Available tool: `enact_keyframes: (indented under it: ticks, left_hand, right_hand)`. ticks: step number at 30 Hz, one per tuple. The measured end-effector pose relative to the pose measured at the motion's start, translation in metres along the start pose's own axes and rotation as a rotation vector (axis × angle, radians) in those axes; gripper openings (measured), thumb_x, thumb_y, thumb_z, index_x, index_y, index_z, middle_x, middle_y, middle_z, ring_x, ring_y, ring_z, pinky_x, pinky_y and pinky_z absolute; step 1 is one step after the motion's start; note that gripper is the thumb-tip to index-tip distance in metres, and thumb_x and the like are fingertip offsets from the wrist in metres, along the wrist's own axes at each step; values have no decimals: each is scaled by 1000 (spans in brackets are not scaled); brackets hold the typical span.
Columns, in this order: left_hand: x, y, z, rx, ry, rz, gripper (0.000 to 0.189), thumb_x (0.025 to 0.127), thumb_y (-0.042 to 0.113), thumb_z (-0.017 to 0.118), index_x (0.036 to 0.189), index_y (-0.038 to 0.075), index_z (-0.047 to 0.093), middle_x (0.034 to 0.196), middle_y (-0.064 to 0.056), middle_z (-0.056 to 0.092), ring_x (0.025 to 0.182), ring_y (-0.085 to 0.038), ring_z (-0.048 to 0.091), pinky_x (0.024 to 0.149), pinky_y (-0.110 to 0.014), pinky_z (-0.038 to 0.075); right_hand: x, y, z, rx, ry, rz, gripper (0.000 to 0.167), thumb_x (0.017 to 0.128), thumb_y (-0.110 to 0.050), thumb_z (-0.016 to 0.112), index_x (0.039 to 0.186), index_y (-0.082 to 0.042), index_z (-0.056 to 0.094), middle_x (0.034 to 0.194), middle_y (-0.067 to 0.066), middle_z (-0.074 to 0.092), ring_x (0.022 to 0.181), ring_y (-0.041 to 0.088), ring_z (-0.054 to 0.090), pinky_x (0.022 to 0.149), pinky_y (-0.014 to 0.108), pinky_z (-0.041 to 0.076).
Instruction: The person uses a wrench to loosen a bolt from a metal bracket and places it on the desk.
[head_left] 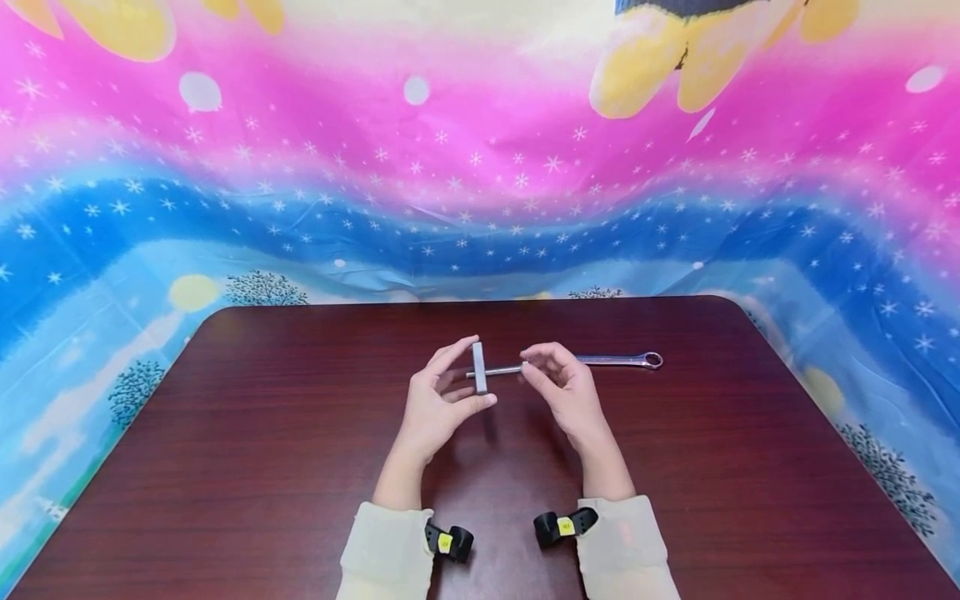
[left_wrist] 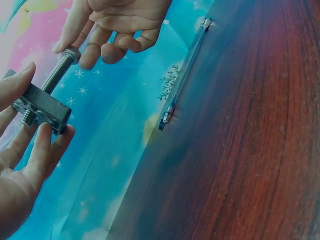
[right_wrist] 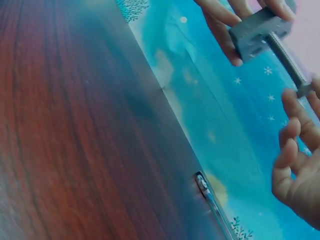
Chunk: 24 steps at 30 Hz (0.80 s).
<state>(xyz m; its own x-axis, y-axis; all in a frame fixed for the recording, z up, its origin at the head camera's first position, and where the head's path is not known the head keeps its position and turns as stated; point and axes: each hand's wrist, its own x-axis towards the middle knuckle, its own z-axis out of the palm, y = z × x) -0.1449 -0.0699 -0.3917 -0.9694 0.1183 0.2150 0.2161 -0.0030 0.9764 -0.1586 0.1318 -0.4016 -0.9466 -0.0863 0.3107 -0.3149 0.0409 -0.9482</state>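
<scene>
My left hand grips a small grey metal block between thumb and fingers, holding it above the table. A threaded bolt runs through the block, and its tip pokes out on the left hand's side. At the bolt's other end, the thumb and a finger of my right hand pinch the head. In the right wrist view most of the bolt's thread shows between block and head. Behind the right hand a chrome wrench lies on the table, its left end hidden by that hand in the head view.
The dark reddish wooden table has rounded far corners. A colourful printed cloth hangs around its back and sides. Black straps with cameras sit on both light sleeves.
</scene>
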Motion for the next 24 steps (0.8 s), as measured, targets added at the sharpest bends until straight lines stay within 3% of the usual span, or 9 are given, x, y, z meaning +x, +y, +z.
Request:
enact_keyframes:
  ticks: [4, 11, 18, 24]
  left_hand:
    - [0, -1, -2, -2, 16, -1, 75, 75, -4, 82, 137, 31, 59, 131, -2, 57, 114, -29, 66, 93, -35, 58]
    - [0, 0, -1, 7, 7, -2, 74, 76, -4, 82, 137, 31, 59, 132, -2, 56, 115, -29, 66, 93, -36, 58]
    - [0, 0, 2, 5, -18, -13, 75, 76, -5, 81, 137, 32, 59, 133, -2, 56, 114, -31, 66, 94, -37, 58]
    - [1, -2, 0, 6, 2, -5, 75, 75, -5, 82, 137, 30, 59, 132, -3, 57, 115, -29, 66, 93, -36, 58]
  right_hand:
    - [-1, -1, -1, -28, -40, -20, 30, 91, 2, 66, 120, 3, 61, 107, -6, 66, 88, 10, 58, 77, 21, 51]
    - [-1, 0, 0, 11, -23, 30, 23, 96, -5, 63, 117, 4, 62, 87, -2, 70, 82, 8, 67, 73, 22, 53]
    - [1, 0, 1, 31, 31, 40, 19, 99, -9, 60, 108, 7, 64, 74, -4, 66, 66, 10, 62, 64, 21, 50]
    - [-1, -2, -1, 6, 4, 8, 21, 93, -1, 65, 113, 5, 63, 93, -9, 68, 82, 10, 61, 75, 20, 52]
